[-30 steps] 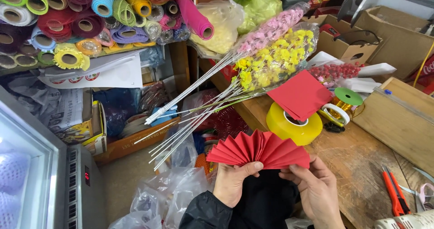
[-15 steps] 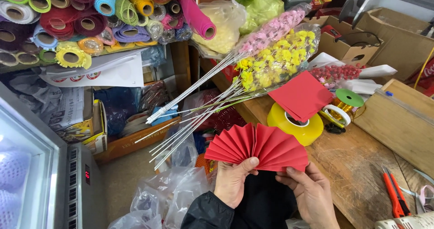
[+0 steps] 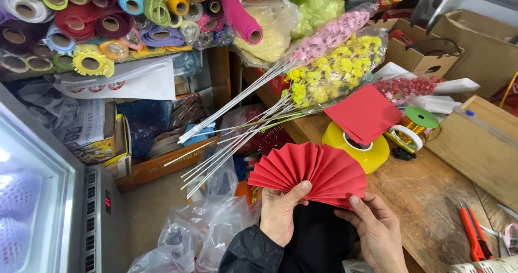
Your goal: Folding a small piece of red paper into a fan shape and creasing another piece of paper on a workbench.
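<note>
I have the red pleated fan point(image 3: 307, 173) pinched at its base by my left hand point(image 3: 280, 213); my right hand point(image 3: 377, 230) grips its lower right edge, pleats spreading away over the surface's point(image 3: 431, 197) near edge.

Both hands hold a pleated red paper fan point(image 3: 310, 171) spread open above the wooden counter point(image 3: 431, 197): the left hand point(image 3: 281, 213) pinches its lower middle, the right hand point(image 3: 377, 230) its right edge, near a yellow tape roll point(image 3: 359, 150) topped with red paper squares point(image 3: 361, 114)
</note>
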